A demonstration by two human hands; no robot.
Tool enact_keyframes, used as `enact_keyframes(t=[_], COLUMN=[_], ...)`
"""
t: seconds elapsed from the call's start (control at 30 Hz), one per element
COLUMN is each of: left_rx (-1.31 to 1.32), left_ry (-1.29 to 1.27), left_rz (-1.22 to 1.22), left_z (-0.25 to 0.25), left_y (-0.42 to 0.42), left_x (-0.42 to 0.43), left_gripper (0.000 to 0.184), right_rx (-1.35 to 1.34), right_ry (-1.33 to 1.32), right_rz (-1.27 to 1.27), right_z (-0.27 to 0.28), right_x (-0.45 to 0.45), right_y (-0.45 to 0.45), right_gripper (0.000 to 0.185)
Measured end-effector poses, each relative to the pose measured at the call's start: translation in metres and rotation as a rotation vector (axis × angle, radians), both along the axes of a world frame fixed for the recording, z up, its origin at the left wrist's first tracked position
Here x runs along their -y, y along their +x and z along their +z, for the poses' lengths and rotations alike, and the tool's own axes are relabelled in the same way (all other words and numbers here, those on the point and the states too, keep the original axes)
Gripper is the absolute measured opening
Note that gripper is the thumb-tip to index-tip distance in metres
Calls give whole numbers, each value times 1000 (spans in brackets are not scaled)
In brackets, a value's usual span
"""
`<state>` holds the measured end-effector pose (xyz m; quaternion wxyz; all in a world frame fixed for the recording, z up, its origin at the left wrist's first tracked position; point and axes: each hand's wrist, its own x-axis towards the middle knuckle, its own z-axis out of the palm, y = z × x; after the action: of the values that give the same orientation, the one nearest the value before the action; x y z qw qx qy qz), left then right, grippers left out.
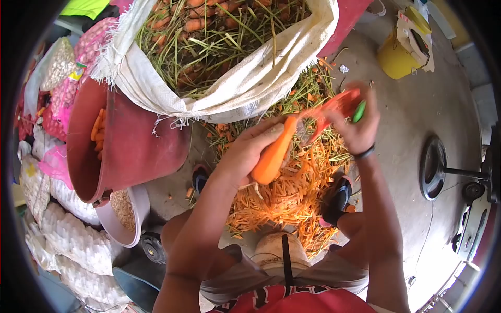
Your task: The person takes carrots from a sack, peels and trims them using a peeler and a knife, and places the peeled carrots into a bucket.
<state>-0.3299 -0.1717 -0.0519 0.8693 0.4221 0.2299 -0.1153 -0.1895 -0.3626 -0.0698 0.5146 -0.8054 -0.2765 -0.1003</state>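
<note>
My left hand (250, 148) is wrapped round a smooth orange carrot (275, 154), whose thick end points down toward me and whose narrower end points up and away. To the right, my right hand (360, 122) is closed on a red peeler (339, 104), smeared by motion. A green part (359, 111) shows by its fingers. The peeler's head is near the carrot's far end; whether it touches is too blurred to tell. Below both hands lies a heap of orange carrot peelings (276, 201) on the floor, with green stalks mixed in farther away.
A white woven sack (245, 107) of carrots and stalks stands ahead. To its left, a red tub (141, 151) lies tilted with carrots inside. A pale basin (138, 208), filled sacks (78, 229), a yellow bucket (396, 60) and a black round-based stand (433, 167) are around.
</note>
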Motion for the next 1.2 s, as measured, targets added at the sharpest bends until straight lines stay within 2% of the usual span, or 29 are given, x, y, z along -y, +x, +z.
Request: enact_keyframes(t=[0.07, 0.1, 0.13, 0.17, 0.23, 0.33, 0.43, 0.47, 0.57, 0.6, 0.7, 0.73, 0.83, 0.87, 0.97, 1.0, 1.1, 1.2], left_rx=[-72, -45, -20, 9, -11, 57, 84, 47, 93, 86, 55, 10, -51, 17, 5, 23, 151, 148], left_ry=[23, 41, 56, 67, 6, -29, -2, 17, -4, -40, -214, -201, -76, -110, -151, -196, -234, -173], left_rz=[103, 59, 11, -35, -76, 8, 162, 186, 220, 264, 336, 374, 562, 555, 617, 628, 546, 601], left_z=[-2, -3, -5, -7, -3, -4, -4, -2, -7, -6, -8, -6, -1, -6, -9, -6, -4, 6], left_y=[3, 1, -2, -5, -6, -4, 1, 2, -4, -6, -20, -26, -39, -45, -51, -53, -67, -77], left_x=[-2, -2, -1, 0, 2, -3, -6, -6, -1, 3, 3, 4, 15, 11, 11, 14, 20, 34], left_gripper=[44, 44, 43, 43, 41, 39, 43, 43, 43, 40, 37, 33, 28, 21, 19, 20, 20, 17], right_rx=[235, 349, 325, 178, 110, -73, -212, -293, -345, -344, -202, -152, -297, -291, -87, -185, -73, -98], right_ry=[-72, -84, -132, -180, -132, -156, -334, -300, -550, -487, -547, -454, -491, -339, -211, -343, -357, -276], right_rz=[281, 408, 338, 223, -68, -185, -83, 2, 142, 193, 77, 131, 237, 318, 387, 408, 412, 379], right_z=[6, 9, 12, 5, -5, -13, -14, -28, -32, -35, -36, -33, 2, 2, 17, 36, 36, 38], right_x=[-18, -24, -20, -12, -1, 4, -8, -8, -12, -12, -10, -9, -7, -7, -13, -14, -22, -23], right_y=[-30, -38, -38, -28, 11, 23, -2, -4, -26, -35, -54, -56, -72, -80, -116, -127, -142, -152], right_gripper=[72, 75, 66, 63, 59, 57, 57, 58, 59, 56, 47, 38, 34, 33, 38, 52, 61, 60])
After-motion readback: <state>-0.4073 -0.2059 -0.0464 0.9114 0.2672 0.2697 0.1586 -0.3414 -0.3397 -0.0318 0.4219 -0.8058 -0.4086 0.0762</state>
